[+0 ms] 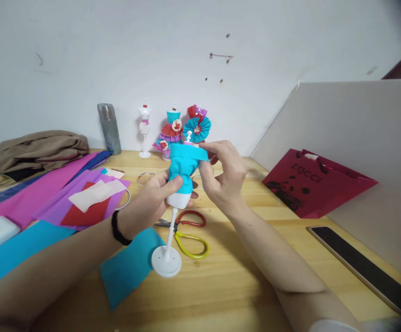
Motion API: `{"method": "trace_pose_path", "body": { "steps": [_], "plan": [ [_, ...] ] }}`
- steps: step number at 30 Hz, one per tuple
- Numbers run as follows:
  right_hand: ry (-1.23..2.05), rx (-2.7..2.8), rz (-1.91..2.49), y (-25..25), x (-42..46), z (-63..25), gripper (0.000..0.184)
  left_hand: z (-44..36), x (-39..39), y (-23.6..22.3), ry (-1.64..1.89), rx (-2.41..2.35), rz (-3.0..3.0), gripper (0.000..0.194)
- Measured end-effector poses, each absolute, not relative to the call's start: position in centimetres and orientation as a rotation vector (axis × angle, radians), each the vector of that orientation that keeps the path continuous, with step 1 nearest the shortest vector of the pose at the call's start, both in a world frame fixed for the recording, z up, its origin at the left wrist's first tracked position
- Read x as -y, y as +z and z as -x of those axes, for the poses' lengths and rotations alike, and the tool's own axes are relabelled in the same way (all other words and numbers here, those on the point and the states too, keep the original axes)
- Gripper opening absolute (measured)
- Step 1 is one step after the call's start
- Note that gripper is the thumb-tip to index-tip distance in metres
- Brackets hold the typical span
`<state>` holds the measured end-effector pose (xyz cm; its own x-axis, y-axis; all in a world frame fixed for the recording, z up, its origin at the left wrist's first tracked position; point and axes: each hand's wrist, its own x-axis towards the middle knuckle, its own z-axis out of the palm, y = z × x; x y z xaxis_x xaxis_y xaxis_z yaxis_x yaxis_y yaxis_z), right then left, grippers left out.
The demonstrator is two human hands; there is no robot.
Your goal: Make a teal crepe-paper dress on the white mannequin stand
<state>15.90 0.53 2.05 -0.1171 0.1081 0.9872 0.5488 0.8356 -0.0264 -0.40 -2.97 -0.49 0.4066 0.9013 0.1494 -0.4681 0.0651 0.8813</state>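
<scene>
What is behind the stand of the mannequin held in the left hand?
Behind the white stand are scissors and a blue sheet. The red handle and yellow handle show; parts directly behind the pole and base are covered.

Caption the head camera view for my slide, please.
Left hand holding a small mannequin while the right hand pinches the edge of its blue wrap.

Free counter [272, 207] is running between the right hand [225, 177] and red bag [313, 186]; scissors [177, 226] are spreading 2 handles right of the white stand [166, 263]; mannequins [173, 117] are blocking the rear; fabric [46, 193] is crowding the left.
</scene>
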Motion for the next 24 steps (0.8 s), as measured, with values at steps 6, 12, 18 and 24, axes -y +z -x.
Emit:
{"method": "trace_pose_path", "body": {
  "steps": [6,12,18,24],
  "plan": [
    [-0.382,1.646,0.561,1.7,-0.6,-15.8,0.019,0.2,3.0,-0.8,1.099,-0.495,-1.031,0.051],
    [-0.439,1.597,0.564,1.3,-0.9,-15.6,0.025,-0.6,3.9,-0.3,1.146,-0.536,-0.988,0.051],
    [-0.593,1.603,0.552,1.0,-1.4,-15.6,0.025,-0.7,4.5,-0.1,1.18,-0.581,-0.99,0.049],
    [-0.651,1.617,0.522,0.9,-1.8,-15.8,0.028,-0.8,4.8,0.1,1.224,-0.609,-0.946,0.049]
  ]
}}
